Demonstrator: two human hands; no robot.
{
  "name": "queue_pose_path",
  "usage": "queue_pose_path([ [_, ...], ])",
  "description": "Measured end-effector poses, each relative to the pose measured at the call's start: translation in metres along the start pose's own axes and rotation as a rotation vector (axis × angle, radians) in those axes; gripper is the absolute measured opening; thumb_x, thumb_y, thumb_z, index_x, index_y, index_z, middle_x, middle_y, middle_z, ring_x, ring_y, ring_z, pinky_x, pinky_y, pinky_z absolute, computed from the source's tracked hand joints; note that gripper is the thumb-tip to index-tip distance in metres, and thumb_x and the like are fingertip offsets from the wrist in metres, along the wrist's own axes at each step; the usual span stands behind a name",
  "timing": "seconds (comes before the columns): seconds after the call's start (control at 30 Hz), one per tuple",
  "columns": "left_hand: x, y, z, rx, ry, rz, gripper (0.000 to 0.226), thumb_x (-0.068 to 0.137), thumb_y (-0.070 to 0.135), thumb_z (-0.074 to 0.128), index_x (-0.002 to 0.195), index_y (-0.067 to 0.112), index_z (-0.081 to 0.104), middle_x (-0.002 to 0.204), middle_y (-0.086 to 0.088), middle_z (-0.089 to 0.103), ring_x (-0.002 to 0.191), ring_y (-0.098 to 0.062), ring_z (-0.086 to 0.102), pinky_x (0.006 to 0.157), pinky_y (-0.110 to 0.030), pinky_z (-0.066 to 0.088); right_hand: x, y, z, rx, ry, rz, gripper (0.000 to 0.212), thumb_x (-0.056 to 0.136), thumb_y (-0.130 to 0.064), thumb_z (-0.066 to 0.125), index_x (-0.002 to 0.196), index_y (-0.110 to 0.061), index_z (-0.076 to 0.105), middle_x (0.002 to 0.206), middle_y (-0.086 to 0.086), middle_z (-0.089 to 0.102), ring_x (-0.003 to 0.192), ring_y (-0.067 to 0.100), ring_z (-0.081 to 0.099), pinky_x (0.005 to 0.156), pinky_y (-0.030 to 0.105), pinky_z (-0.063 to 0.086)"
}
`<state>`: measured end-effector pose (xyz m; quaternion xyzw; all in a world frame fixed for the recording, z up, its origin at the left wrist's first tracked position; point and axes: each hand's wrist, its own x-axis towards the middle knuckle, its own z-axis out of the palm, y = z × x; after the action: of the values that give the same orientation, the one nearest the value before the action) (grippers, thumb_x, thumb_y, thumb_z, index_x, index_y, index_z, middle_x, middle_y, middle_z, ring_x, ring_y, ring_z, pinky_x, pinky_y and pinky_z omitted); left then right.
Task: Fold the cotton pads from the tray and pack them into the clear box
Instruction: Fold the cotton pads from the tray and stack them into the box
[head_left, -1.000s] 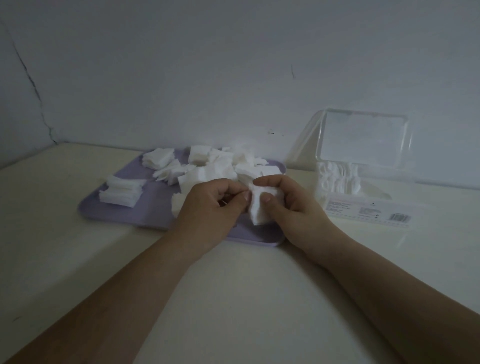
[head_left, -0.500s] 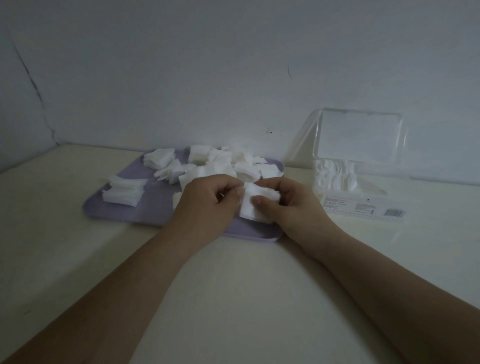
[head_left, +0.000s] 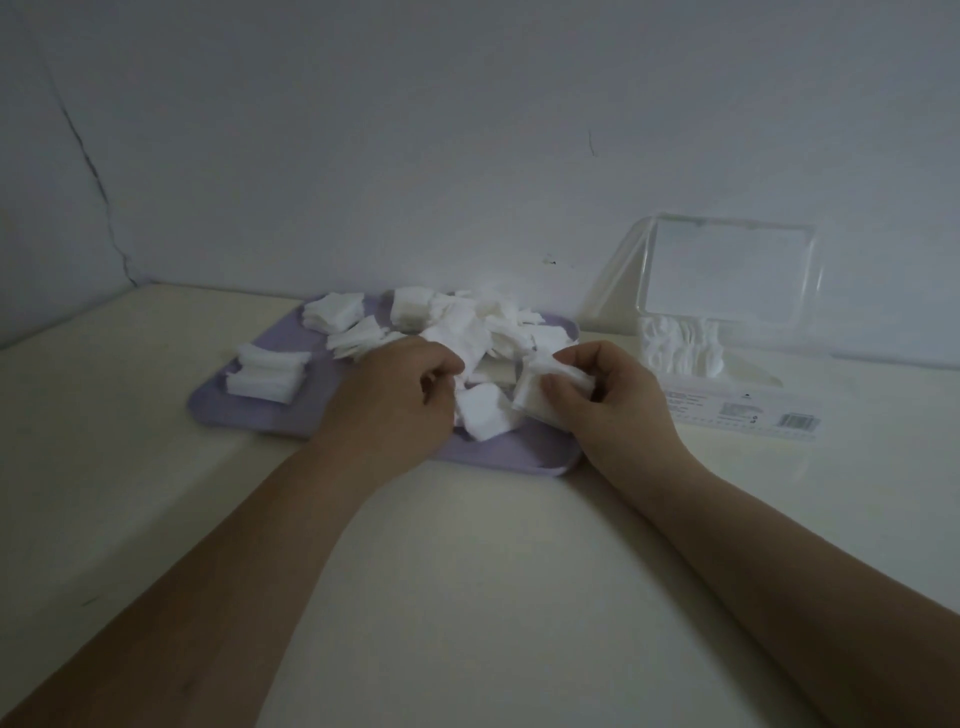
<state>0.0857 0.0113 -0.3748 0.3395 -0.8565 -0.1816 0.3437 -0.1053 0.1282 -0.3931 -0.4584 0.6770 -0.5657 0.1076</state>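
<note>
Dim room, pale table (head_left: 467, 545), lilac tray (head_left: 249, 415) as landmark. Both hands over the tray's near right part.

Right hand (head_left: 608, 400) closed on a folded pad (head_left: 540, 384), thumb on top, fingers curled beneath. A second ago both hands met on this pad, pinching it together at the middle; now they have parted. Right hand has drawn toward the tray's right edge with the pad.

Left hand (head_left: 400, 395) is off that pad, loosely curled, fingertips down among the loose pads (head_left: 483, 415) on the tray. Whether it has pinched one, I cannot tell.

Reading: fold looks done, and the pad is ready to go over to the box.

Clear box (head_left: 727, 410) sits right of the tray, well apart, lid (head_left: 727, 275) propped open against the wall (head_left: 467, 130). A row of pads (head_left: 680, 348) already stands inside.

Many pads left: a heap at the tray's far side, a neat stack (head_left: 267, 371) at its left. Task well short of finished.
</note>
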Motion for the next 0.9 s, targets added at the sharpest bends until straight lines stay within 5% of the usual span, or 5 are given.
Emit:
queue_pose_path([
  [0.27, -0.004, 0.009, 0.014, 0.305, -0.169, -0.018, 0.052, 0.074, 0.067, 0.058, 0.113, 0.036, 0.072, 0.121, 0.005, 0.055, 0.117, -0.027, 0.046, 0.100, -0.039, 0.042, 0.002, -0.001, 0.002, -0.065, 0.009, -0.025, 0.019, 0.094, -0.011, 0.066, 0.104, -0.027, 0.062, 0.092, -0.018, 0.067, 0.077, -0.014, 0.061, 0.067, 0.003, 0.042],
  [0.37, -0.002, 0.011, 0.018, 0.278, -0.156, -0.019, 0.030, 0.079, 0.057, 0.070, 0.104, 0.040, 0.070, 0.122, 0.009, 0.054, 0.121, -0.025, 0.042, 0.101, -0.041, 0.037, 0.002, -0.002, 0.001, -0.067, 0.003, -0.010, 0.022, 0.094, -0.008, 0.062, 0.109, -0.025, 0.062, 0.093, -0.020, 0.066, 0.076, -0.018, 0.059, 0.067, 0.001, 0.042],
  [0.5, -0.001, 0.016, 0.012, -0.012, 0.058, -0.018, 0.015, 0.074, 0.039, 0.074, 0.071, 0.032, 0.061, 0.092, 0.011, 0.067, 0.098, -0.018, 0.059, 0.086, -0.036, 0.048, 0.003, 0.000, 0.001, -0.036, 0.013, 0.029, 0.025, 0.094, -0.012, 0.063, 0.117, -0.023, 0.065, 0.098, -0.013, 0.071, 0.086, 0.000, 0.066, 0.074, 0.014, 0.047],
  [0.63, -0.001, 0.025, 0.003, -0.505, -0.077, -0.027, 0.010, 0.088, 0.014, 0.079, 0.086, 0.022, 0.073, 0.074, 0.015, 0.069, 0.065, 0.000, 0.059, 0.064, -0.017, 0.045, 0.003, 0.001, 0.000, 0.060, -0.008, 0.068, 0.018, 0.094, -0.013, 0.068, 0.111, -0.020, 0.069, 0.097, -0.005, 0.078, 0.091, 0.012, 0.074, 0.081, 0.029, 0.058],
  [0.9, -0.005, 0.020, 0.014, -0.527, -0.170, -0.023, 0.006, 0.092, 0.011, 0.075, 0.097, 0.014, 0.077, 0.072, 0.009, 0.070, 0.060, 0.003, 0.052, 0.062, -0.010, 0.042, 0.003, 0.003, -0.002, 0.282, -0.138, 0.116, 0.036, 0.085, 0.013, 0.068, 0.111, -0.009, 0.080, 0.103, 0.007, 0.081, 0.102, 0.025, 0.077, 0.098, 0.048, 0.059],
])
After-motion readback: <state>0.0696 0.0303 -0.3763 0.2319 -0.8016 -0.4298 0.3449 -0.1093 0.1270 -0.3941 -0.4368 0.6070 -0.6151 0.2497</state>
